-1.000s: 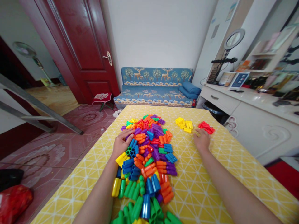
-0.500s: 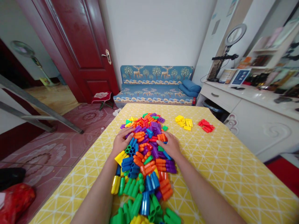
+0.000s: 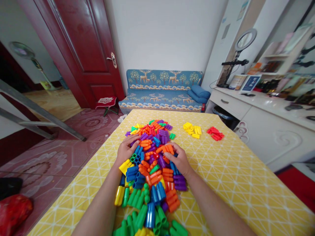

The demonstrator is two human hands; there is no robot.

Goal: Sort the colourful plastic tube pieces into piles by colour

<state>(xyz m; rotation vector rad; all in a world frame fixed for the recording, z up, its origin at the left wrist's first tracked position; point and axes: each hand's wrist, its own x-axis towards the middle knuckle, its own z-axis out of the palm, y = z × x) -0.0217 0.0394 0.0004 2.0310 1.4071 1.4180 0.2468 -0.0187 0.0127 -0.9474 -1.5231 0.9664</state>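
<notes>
A long heap of plastic building blocks (image 3: 141,173) in orange, blue, green, purple, yellow and red runs down the table towards me. Many are rows of joined tubes with rounded pegs. At the heap's left side, my left hand (image 3: 126,151) rests with its fingers apart, beside purple and blue blocks. Across from it, my right hand (image 3: 180,159) has its fingers and thumb around an orange block (image 3: 168,149), with more orange pieces close by. The tips of the right fingers are partly covered by the blocks.
A small group of yellow blocks (image 3: 192,129) and one of red blocks (image 3: 215,133) lie apart at the table's far right. The patterned yellow tablecloth (image 3: 221,173) covers the table. Beyond are a blue sofa (image 3: 162,95) and a white dresser (image 3: 270,127).
My right hand has closed around an orange block and turned it slightly inward over the heap. My left hand stays in nearly the same place. The view has shifted slightly.
</notes>
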